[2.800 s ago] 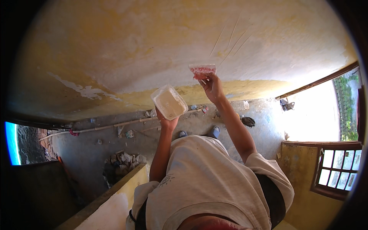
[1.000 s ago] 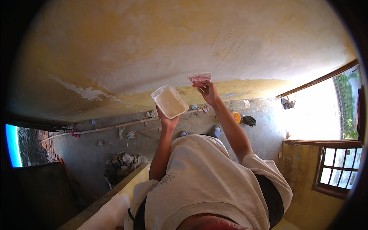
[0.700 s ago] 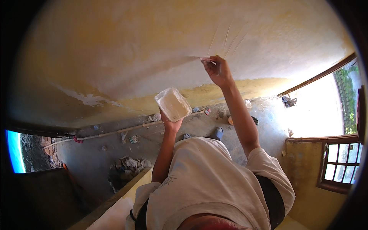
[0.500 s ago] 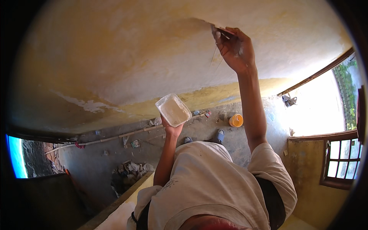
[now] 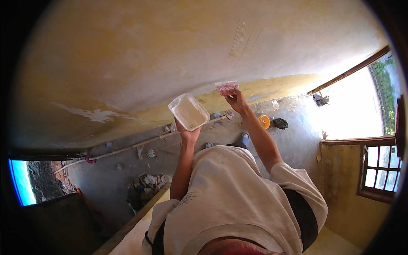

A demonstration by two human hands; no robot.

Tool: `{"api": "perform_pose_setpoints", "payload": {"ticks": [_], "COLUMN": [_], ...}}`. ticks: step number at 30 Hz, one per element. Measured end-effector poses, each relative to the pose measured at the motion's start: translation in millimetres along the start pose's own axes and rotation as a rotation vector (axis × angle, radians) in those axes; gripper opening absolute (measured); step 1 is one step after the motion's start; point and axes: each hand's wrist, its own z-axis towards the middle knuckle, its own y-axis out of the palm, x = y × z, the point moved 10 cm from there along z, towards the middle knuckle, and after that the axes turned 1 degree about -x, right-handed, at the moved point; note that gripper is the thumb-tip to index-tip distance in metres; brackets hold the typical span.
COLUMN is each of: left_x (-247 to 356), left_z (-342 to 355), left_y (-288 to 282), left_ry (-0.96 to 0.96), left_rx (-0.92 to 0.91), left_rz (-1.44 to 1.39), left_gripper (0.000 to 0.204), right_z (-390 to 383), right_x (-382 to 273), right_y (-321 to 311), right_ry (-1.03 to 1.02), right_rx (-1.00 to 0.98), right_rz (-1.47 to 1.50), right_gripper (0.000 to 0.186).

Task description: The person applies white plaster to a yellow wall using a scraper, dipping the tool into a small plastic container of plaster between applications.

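Note:
My left hand (image 5: 189,132) grips a white rectangular plastic tub (image 5: 178,102) coated inside with pale, creamy filler. Just right of it, my right hand (image 5: 234,100) pinches a flat reddish scraper (image 5: 226,85) smeared with white residue, its blade horizontal. The scraper appears low against the wall (image 5: 170,51), though whether it touches cannot be told. The wall is patchy yellow and whitish, with a peeled patch at lower left and several thin raised streaks above my right hand.
An orange bucket (image 5: 264,122) and a dark bag (image 5: 280,123) sit on the concrete floor. A long pale pole (image 5: 161,137) lies along the wall's foot among litter. Rubble (image 5: 144,187) lies beside a low wall at lower left. A bright doorway (image 5: 348,110) and barred window (image 5: 381,168) are right.
My right hand rose up the wall with the scraper half a second ago and is now back low beside the tub. My left hand still holds the tub in nearly the same place.

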Motion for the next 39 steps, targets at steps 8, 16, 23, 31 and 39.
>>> {"api": "perform_pose_setpoints", "payload": {"ticks": [8, 16, 23, 31, 39], "left_x": [-4.5, -20.7, -26.8, -18.2, -21.6], "left_z": [4.2, 16.2, 16.5, 10.8, 20.2], "left_y": [-4.3, 6.8, 4.3, 8.4, 6.0], "left_ry": [-0.022, -0.067, -0.075, -0.034, -0.063], "left_rx": [0.032, -0.021, -0.029, 0.002, -0.054], "left_rz": [0.024, 0.001, 0.026, 0.016, 0.008], "left_gripper": [0.055, 0.055, 0.055, 0.054, 0.053], "right_z": [-10.3, -96.9, -175.2, -50.5, 4.7], "right_x": [-92.1, -269.5, -305.4, -93.0, -76.6], "right_y": [86.7, 255.4, 314.4, 86.5, 72.7], "right_ry": [-0.117, -0.255, -0.438, -0.092, -0.004], "right_rx": [-0.108, -0.286, -0.76, -0.171, -0.111], "right_rz": [0.021, 0.198, 0.103, -0.009, 0.113], "right_gripper": [0.016, 0.016, 0.028, 0.015, 0.014]}}
